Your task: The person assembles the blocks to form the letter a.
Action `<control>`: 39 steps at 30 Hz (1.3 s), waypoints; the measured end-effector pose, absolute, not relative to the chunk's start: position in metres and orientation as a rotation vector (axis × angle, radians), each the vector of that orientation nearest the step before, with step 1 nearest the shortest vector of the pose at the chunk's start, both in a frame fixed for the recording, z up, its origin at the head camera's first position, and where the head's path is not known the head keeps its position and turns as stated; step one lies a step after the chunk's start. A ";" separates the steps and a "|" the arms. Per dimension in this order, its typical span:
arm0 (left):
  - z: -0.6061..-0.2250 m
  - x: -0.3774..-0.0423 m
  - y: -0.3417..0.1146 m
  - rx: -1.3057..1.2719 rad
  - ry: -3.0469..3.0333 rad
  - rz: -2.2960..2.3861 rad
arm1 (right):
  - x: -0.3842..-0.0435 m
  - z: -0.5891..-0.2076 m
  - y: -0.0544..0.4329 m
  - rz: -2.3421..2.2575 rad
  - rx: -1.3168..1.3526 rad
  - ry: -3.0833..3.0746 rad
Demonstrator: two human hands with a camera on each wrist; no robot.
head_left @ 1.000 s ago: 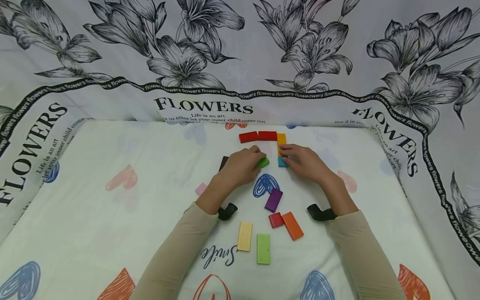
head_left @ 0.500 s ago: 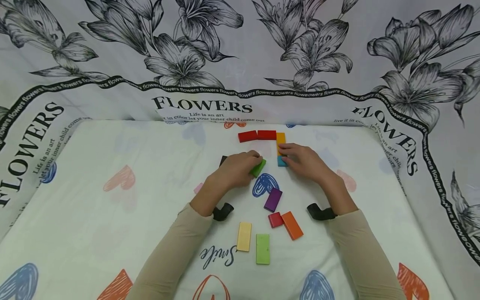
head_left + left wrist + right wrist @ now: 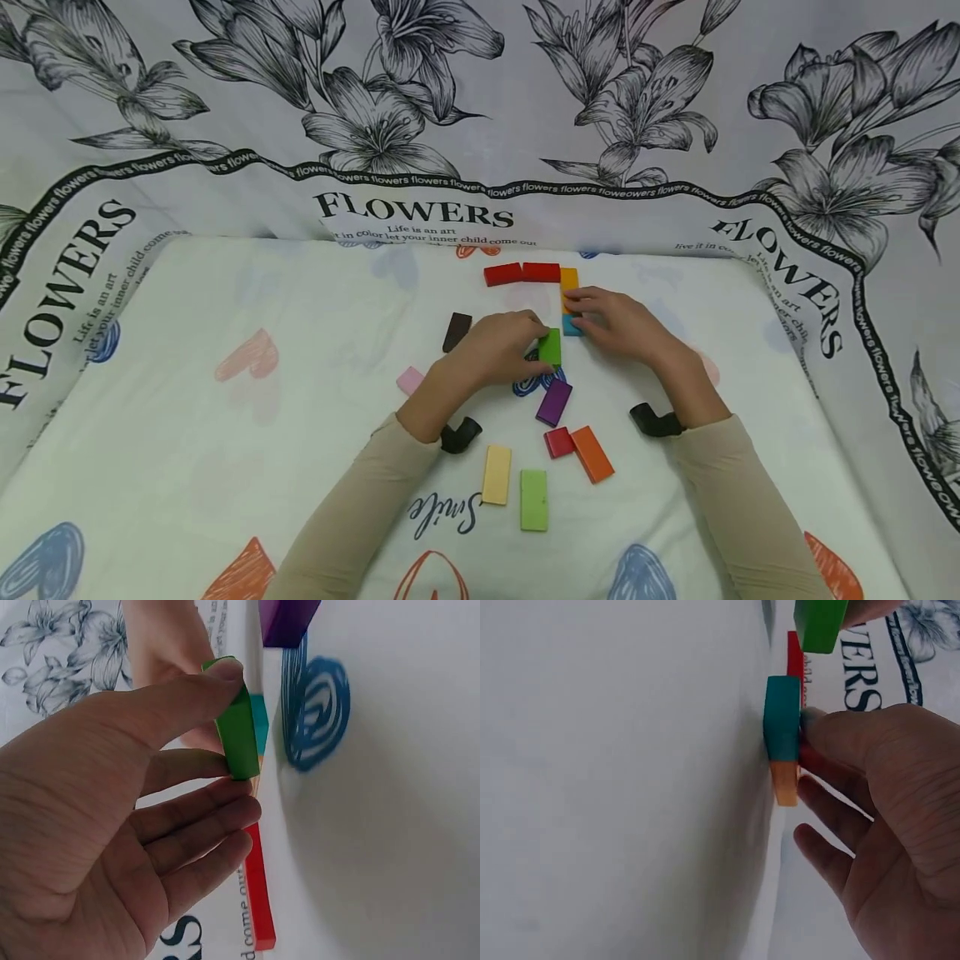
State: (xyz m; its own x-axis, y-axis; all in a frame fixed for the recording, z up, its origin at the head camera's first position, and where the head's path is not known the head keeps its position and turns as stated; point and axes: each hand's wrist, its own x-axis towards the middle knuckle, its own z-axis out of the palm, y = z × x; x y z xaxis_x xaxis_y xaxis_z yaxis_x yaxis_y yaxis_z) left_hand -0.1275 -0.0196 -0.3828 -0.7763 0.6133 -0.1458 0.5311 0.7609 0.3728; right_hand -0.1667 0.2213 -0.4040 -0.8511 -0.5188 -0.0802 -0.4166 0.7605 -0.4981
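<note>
My left hand [image 3: 495, 346] pinches a green block [image 3: 550, 347] between thumb and fingers, as the left wrist view shows, with the block's long side upright in the head view. The block hangs just below and left of a small blue block [image 3: 571, 326]. That blue block lies end to end with a yellow block [image 3: 569, 279]. My right hand [image 3: 626, 329] touches this pair from the right: thumb at the blue block, fingertips at the yellow one. From the yellow block's top, two red blocks [image 3: 542, 272] run leftward in a row.
Left of the row lie a dark brown block [image 3: 457, 332] and a pink block [image 3: 410, 381]. Nearer are a purple block [image 3: 553, 403], a small red block [image 3: 558, 442], an orange block [image 3: 592, 454], a cream block [image 3: 497, 475] and a light green block [image 3: 534, 500].
The left hand has carried the green block right and turned it upright beside the blue block, uncovering the brown block. The right hand stays at the yellow and blue blocks.
</note>
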 end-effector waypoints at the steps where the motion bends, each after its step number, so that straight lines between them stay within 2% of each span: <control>1: -0.383 -0.126 -0.016 0.921 2.694 0.440 | -0.166 -0.405 0.223 -0.704 -0.752 2.743; 7: -0.384 -0.119 0.005 1.022 2.694 0.367 | -0.166 -0.407 0.234 -0.780 -0.770 2.739; 23: -0.387 -0.113 0.030 0.826 2.739 0.246 | -0.170 -0.407 0.228 -0.796 -0.739 2.715; 39: -0.386 -0.108 0.036 0.800 2.790 0.239 | -0.170 -0.405 0.225 -0.795 -0.750 2.719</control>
